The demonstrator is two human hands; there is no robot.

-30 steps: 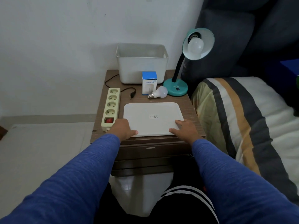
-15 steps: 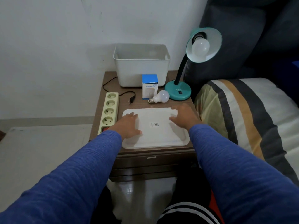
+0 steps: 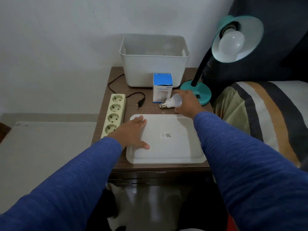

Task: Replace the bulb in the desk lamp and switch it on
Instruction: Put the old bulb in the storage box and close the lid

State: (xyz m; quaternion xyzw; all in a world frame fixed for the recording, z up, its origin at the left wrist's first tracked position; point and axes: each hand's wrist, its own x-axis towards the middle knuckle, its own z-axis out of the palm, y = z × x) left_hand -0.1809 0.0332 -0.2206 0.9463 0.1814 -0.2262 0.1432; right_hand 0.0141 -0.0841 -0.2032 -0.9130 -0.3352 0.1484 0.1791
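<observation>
hands [image 3: 187, 104] over wooden nightstand [image 3: 146, 109] beside striped bed [image 3: 266, 110]

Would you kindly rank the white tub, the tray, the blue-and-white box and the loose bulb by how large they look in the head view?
Largest to smallest:
1. tray, though it lies nearer the camera, so its lead over the tub is unsure
2. white tub
3. blue-and-white box
4. loose bulb, partly hidden by the right hand
</observation>
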